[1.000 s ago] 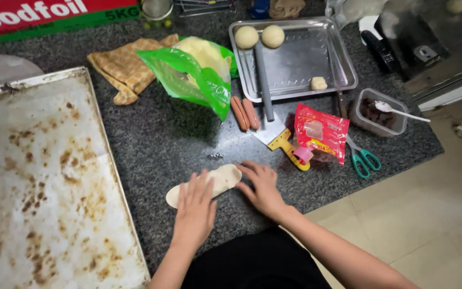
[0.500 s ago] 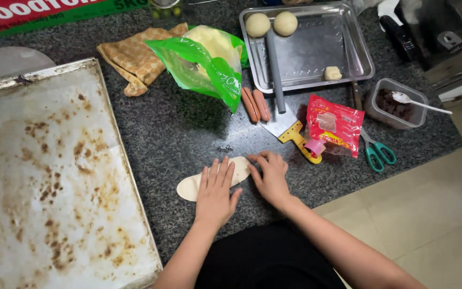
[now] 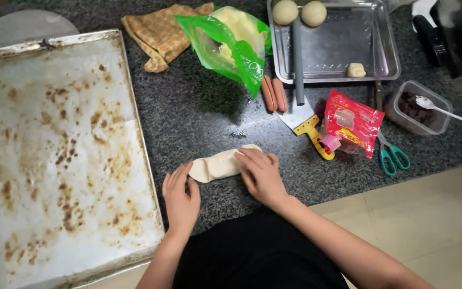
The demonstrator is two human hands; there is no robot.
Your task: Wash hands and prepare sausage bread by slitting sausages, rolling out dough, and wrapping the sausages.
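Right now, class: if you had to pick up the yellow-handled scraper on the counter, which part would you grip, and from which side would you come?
Probably the yellow handle of the scraper. It points toward the counter's near edge and lies bare. Come from the near side, fingers across the handle: the blade end lies beside the metal tray, and the red packet crowds its right.

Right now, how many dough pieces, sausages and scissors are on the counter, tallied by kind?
Dough balls in the steel tray: 2
Small dough lump: 1
Flattened dough under the hands: 1
Sausages: 2
Scissors: 1
Total: 7
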